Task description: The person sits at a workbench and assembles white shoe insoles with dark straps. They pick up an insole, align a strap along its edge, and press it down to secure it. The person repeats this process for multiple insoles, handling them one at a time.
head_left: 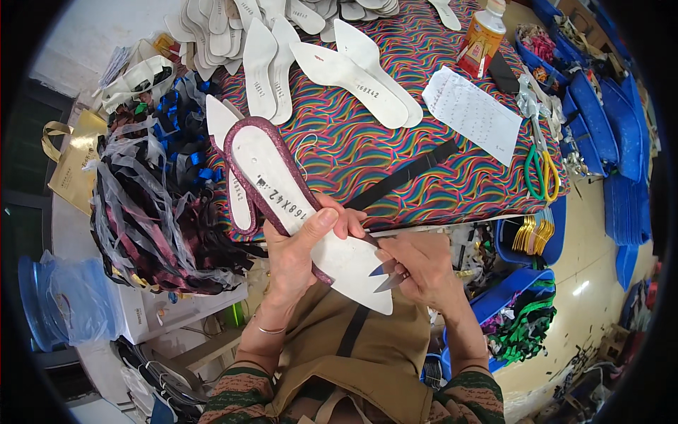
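Observation:
My left hand (293, 254) is closed on a white pointed insole (282, 191), thumb on top. Glittery burgundy trim (240, 134) edges its rounded heel and part of its sides, while the pointed toe, towards me, shows bare white edges. Close to the toe's right side, my right hand (424, 268) is closed round a pair of scissors (387, 277); two pointed blades stick out apart and the handles are hidden in the palm. The right fingertips also touch the trim at the insole's edge. A second burgundy-edged insole (240, 201) lies on the table behind.
Bare white insoles (261, 71) lie in piles across the patterned tablecloth (332, 155). Farther right are a paper sheet (473, 113), a bottle (484, 39) and green-and-yellow-handled scissors (542, 166). A black strap (406, 173) crosses the cloth. Ribbon scraps (162, 205) hang at left; blue bins (522, 283) stand right.

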The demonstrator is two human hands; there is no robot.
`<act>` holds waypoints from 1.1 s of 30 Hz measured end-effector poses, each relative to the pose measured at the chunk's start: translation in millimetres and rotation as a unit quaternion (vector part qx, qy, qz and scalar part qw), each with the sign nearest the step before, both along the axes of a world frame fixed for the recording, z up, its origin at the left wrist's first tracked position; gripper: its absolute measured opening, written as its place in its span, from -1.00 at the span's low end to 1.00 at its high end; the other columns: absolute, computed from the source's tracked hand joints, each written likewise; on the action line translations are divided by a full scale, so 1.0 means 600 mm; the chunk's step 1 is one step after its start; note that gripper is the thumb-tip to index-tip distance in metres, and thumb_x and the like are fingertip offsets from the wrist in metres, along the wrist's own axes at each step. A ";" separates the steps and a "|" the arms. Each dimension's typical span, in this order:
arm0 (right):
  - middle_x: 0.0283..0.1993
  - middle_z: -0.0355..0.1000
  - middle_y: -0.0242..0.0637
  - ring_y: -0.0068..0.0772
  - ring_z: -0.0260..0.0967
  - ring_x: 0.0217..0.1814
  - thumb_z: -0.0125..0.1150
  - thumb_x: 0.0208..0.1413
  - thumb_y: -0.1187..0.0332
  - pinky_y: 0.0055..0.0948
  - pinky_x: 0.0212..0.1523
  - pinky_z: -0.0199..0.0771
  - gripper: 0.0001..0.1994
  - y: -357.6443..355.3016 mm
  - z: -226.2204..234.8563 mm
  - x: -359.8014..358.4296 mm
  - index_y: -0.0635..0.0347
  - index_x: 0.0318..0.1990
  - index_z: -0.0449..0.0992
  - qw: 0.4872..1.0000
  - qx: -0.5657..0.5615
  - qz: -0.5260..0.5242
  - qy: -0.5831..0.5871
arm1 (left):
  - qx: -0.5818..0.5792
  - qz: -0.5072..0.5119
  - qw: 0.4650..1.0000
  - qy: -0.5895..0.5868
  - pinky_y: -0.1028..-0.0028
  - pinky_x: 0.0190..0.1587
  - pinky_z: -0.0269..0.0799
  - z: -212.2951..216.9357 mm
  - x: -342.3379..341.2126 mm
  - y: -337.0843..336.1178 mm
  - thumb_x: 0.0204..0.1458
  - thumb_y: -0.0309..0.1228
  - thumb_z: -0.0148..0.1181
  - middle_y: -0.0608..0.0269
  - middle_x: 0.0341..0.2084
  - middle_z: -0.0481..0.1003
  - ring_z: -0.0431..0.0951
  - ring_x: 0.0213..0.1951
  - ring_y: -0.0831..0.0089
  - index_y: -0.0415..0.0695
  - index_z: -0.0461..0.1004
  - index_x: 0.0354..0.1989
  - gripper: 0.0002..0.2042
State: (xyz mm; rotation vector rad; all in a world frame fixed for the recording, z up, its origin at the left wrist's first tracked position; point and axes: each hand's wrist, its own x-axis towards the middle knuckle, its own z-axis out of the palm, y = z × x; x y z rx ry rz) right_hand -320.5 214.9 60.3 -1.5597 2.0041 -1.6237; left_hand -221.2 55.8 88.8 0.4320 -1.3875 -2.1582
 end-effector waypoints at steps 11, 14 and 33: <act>-0.65 0.16 -0.52 -0.77 0.03 -0.56 0.28 0.10 0.45 -0.61 -0.58 0.03 -0.77 -0.002 -0.006 -0.007 0.31 -0.54 0.40 0.956 0.116 0.063 -0.261 | 0.138 -0.095 0.985 -0.026 0.31 -0.27 0.52 -0.007 0.000 -0.003 0.14 -0.49 0.09 0.03 -0.49 0.50 0.57 -0.34 0.27 -0.36 0.46 -0.34 -0.85; -0.66 0.21 -0.50 -0.78 0.10 -0.59 0.28 0.10 0.43 -0.59 -0.60 0.09 -0.75 -0.024 0.028 0.002 0.33 -0.55 0.40 0.929 0.087 0.003 -0.360 | 0.100 -0.101 0.988 -0.059 0.37 -0.12 0.56 -0.011 -0.003 0.003 0.13 -0.49 0.10 -0.09 -0.20 0.55 0.58 -0.18 0.31 -0.37 0.53 -0.26 -0.84; -0.65 0.25 -0.38 -0.65 0.23 -0.63 0.31 0.06 0.45 -0.47 -0.63 0.15 -0.80 -0.007 -0.019 0.022 0.31 -0.49 0.41 0.977 0.076 -0.020 -0.199 | 0.035 -0.074 0.979 -0.186 0.51 -0.31 0.50 -0.023 0.000 0.023 0.12 -0.38 0.19 0.20 -0.34 0.58 0.56 -0.32 0.53 -0.30 0.56 -0.23 -0.80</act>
